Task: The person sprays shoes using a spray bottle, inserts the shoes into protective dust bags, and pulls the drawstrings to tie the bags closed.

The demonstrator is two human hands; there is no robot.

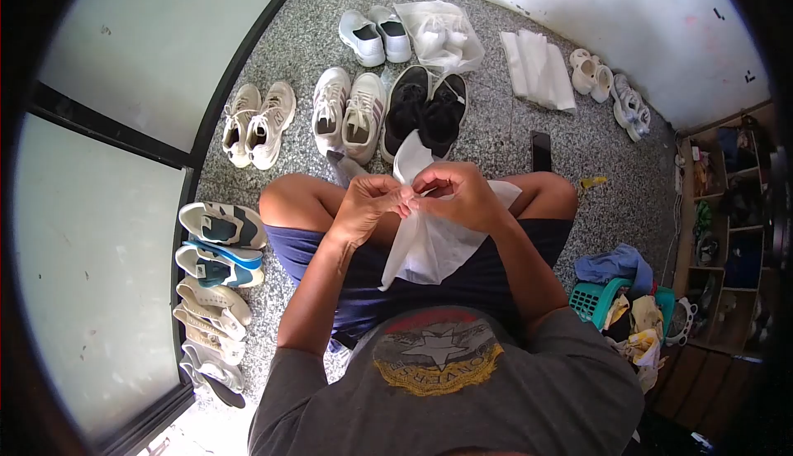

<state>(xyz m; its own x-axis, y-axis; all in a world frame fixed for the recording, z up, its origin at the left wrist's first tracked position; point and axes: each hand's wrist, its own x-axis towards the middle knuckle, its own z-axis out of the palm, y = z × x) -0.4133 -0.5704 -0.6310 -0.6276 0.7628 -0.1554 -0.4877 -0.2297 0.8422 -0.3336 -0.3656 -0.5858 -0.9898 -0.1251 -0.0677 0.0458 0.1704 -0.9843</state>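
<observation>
Over my lap is a thin white bag (436, 249), its top gathered between both hands and a loose corner sticking up above them. My left hand (369, 206) pinches the gathered material from the left side. Close against it, my right hand (459, 197) pinches the same bunch, with the fingertips of both hands nearly touching. What lies inside the bag cannot be made out. Just beyond my hands are black shoes (425, 113) and white shoes with stripes (349, 116).
Beige sneakers (258, 125) and white slip-ons (375, 36) stand ahead, beside a bagged pair (442, 36). Folded white bags (537, 70) and a phone (541, 152) lie right. More shoes (221, 226) line the left. A green basket (589, 301) of cloths and a shelf (727, 233) are right.
</observation>
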